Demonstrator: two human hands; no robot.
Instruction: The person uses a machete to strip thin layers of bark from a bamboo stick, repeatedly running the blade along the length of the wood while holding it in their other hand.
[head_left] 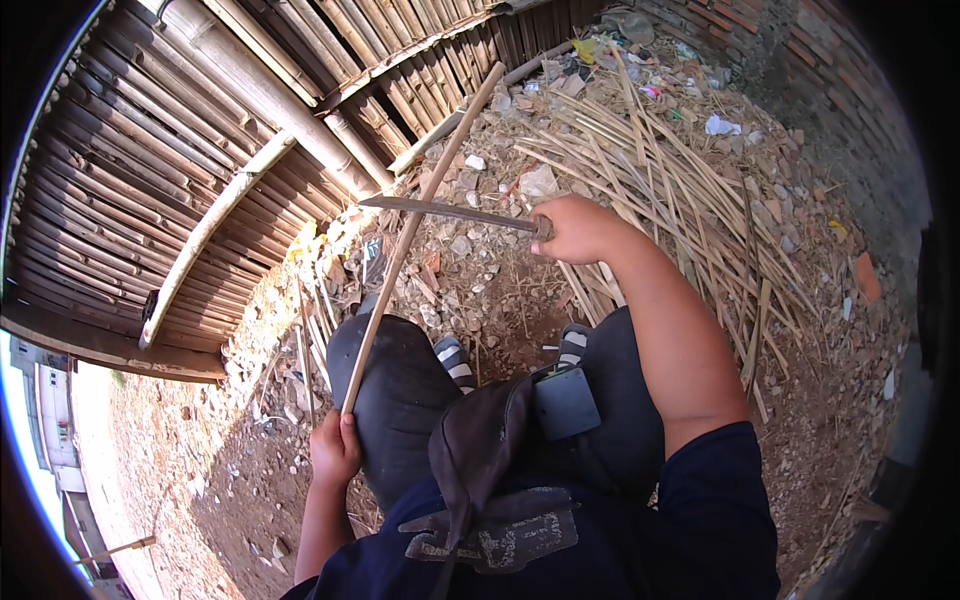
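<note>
Dark cloth bag (490,470) hangs at the chest, nearest. Left hand (335,448) is clamped on the lower end of a long pale bamboo strip (415,225) slanting up over the left knee. Right hand (578,228), arm outstretched, grips a long dark blade (445,211) laid across the strip, seemingly mid-shaving. Heap of split bamboo slats (660,170) lies right, suggesting much already worked.

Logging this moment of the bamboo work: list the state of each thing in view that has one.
left hand: closed around the lower end of the bamboo strip
right hand: closed on the knife handle
bamboo strip: held slanting, far end up toward the fence
long knife: held level, blade across the strip
bamboo fence: standing
split bamboo strips: lying loose in a pile on the ground
</note>
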